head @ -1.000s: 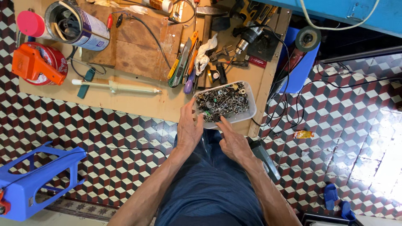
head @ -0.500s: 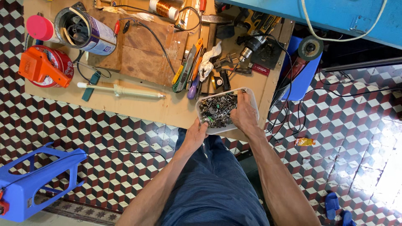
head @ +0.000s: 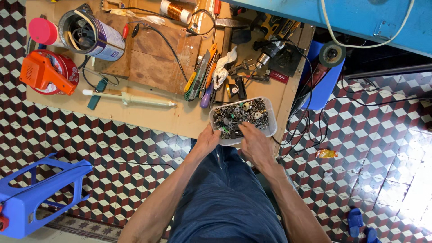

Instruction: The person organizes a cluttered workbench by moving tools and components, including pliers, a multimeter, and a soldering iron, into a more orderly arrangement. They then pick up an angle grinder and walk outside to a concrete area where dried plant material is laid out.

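clear plastic tub (head: 271,118) of screws (head: 238,117) sits between both hands' grip.

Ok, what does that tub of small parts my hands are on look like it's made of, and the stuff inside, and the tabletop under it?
The tub looks like thin translucent plastic: its pale rim shows the surface beneath. The parts inside look like metal, grey and glinting, some dulled or possibly rusty. The tabletop looks like bare wooden board, tan, matte and stained. Your left hand holds the tub's edge; your right hand reaches in.
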